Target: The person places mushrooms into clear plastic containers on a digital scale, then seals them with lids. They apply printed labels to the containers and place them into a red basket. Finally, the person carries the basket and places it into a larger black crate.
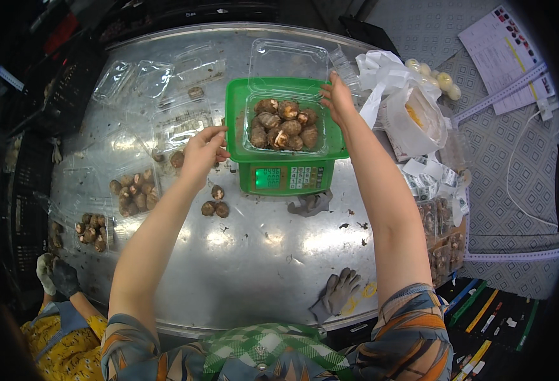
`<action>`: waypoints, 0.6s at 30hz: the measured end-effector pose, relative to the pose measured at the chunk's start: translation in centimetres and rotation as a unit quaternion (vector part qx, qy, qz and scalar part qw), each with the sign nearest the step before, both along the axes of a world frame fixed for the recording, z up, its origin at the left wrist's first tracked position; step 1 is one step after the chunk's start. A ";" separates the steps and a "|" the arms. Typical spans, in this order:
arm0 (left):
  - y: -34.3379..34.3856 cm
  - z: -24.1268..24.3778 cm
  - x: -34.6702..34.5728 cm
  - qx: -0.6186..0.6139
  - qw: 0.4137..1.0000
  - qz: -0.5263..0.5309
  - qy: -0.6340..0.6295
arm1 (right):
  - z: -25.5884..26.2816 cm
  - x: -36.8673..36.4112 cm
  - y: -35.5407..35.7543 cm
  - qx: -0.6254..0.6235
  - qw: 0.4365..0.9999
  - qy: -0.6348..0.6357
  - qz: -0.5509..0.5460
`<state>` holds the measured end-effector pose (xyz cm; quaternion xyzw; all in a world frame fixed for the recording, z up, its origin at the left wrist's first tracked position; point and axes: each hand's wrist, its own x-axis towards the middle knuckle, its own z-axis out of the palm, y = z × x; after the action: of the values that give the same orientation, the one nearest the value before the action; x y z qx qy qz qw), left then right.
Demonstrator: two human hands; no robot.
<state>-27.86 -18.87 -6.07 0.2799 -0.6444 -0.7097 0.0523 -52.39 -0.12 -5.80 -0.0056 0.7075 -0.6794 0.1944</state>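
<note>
A green digital scale (286, 178) with a lit display stands before me. On its green tray (235, 119) sits a clear plastic clamshell box (324, 138) of brown taro corms (279, 123). Its clear lid (289, 59) is folded back beyond the tray. My left hand (205, 152) is at the tray's left edge, fingers parted and nothing in them. Beside the hinge and the lid's right corner is my right hand (339, 97), fingers spread. Whether its fingertips touch the plastic is unclear.
More clear boxes, some holding corms (134, 193), stand at left. Several loose corms (216, 205) and grey gloves (336, 293) lie on the metal table (260, 266). White plastic bags (413, 119), labels (429, 178) and packed boxes (436, 219) line the right. Another person's gloved hands (58, 276) are at lower left.
</note>
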 end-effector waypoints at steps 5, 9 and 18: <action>-0.1 0.1 0.1 0.007 1.000 0.001 0.027 | -0.3 -0.9 1.1 0.014 1.000 0.010 0.004; -1.6 -1.4 2.7 0.008 0.995 0.072 0.074 | -0.5 -0.1 2.5 0.037 0.996 0.075 -0.035; -1.0 -8.4 9.9 -0.297 0.954 0.007 -0.044 | 0.7 4.8 6.8 0.111 0.963 0.246 -0.010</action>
<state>-17.98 -19.83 -14.44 0.2871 -0.8258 -0.4731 0.1092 -47.55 6.63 -5.10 -0.1435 0.8046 -0.5762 0.0070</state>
